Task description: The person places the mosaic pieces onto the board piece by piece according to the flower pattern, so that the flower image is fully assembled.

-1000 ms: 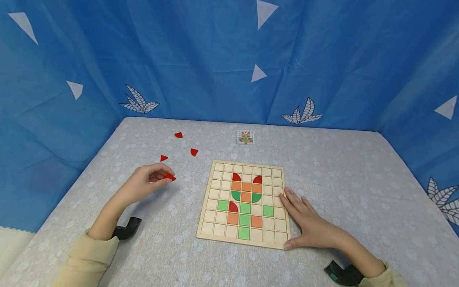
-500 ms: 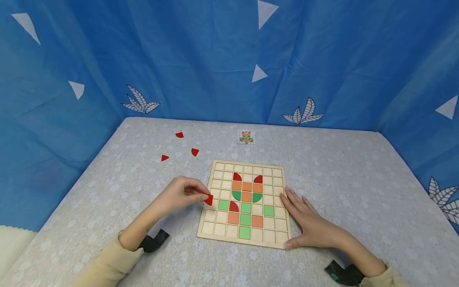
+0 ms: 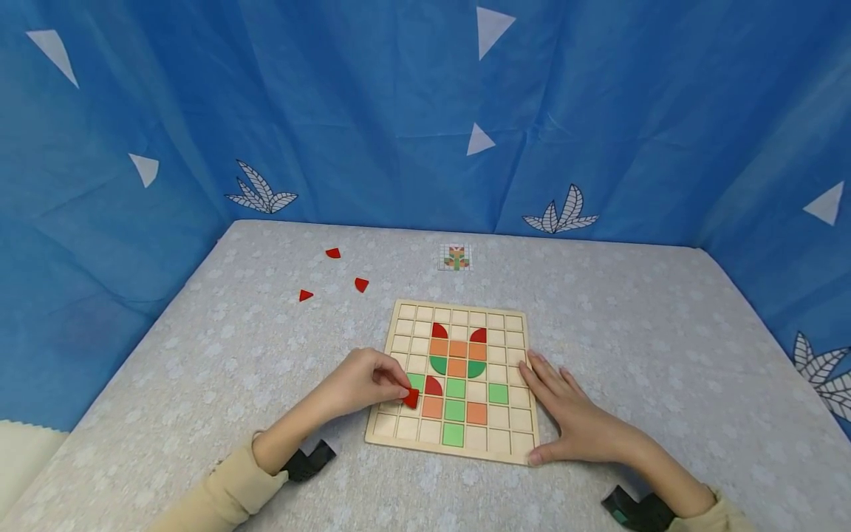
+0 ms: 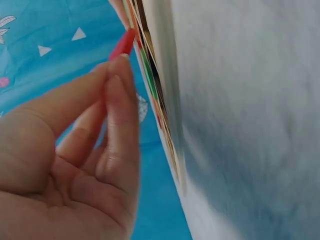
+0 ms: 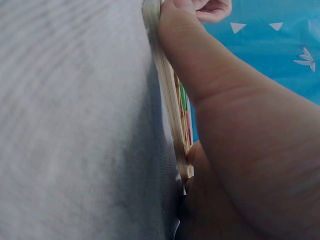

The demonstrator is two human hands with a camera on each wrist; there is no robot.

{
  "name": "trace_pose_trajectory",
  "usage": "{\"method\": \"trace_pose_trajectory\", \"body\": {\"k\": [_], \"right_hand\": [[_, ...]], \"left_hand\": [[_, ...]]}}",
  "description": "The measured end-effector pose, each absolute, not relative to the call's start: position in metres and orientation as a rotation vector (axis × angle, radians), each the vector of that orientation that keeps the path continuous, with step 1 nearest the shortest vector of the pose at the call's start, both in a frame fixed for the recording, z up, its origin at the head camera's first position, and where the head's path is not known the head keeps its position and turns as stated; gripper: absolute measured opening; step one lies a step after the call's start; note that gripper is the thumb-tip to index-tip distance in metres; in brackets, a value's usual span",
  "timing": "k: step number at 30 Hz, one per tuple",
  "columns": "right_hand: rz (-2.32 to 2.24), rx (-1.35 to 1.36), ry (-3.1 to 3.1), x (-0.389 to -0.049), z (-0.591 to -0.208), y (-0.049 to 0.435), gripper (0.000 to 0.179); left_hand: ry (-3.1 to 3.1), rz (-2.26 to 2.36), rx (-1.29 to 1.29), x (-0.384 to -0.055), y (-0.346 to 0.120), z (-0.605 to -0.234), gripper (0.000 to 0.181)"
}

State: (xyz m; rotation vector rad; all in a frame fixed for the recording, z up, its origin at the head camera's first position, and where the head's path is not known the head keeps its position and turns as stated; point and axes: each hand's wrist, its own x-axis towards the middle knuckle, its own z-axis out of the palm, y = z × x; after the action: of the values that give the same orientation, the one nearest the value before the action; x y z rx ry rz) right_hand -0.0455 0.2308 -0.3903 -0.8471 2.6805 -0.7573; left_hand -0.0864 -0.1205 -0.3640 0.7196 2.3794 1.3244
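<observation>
Between thumb and fingertips my left hand [image 3: 368, 383] pinches a red quarter-circle tile [image 3: 411, 399]. It is over the left part of a wooden grid board [image 3: 452, 452], just below a light green square. In the left wrist view the red tile [image 4: 123, 45] sticks out past the fingertips, close to the board's face. Red, orange and green tiles lie in the board's middle cells, among them a red quarter-circle [image 3: 433, 385] and an orange square [image 3: 432, 407]. My right hand [image 3: 575, 417] rests with spread fingers on the board's right edge, its thumb at the near right corner.
Several loose red tiles lie on the table at the back left, one of them near the board [image 3: 361, 284]. A small printed pattern card [image 3: 455, 257] lies behind the board. Blue cloth [image 3: 399, 118] hangs round the table's back and sides.
My left hand has carried the red tile rightward from the table's left side to over the board's left part. The right hand has stayed at the board's edge.
</observation>
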Motion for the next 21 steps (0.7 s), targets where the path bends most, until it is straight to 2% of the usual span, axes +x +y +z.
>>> {"method": "trace_pose_trajectory", "body": {"k": [21], "right_hand": [[-0.761,-0.858,2.672,-0.046,-0.3908,0.2316,0.121]], "left_hand": [[2.571,1.192,0.852,-0.0795,-0.1123,-0.37,0.007]]}}
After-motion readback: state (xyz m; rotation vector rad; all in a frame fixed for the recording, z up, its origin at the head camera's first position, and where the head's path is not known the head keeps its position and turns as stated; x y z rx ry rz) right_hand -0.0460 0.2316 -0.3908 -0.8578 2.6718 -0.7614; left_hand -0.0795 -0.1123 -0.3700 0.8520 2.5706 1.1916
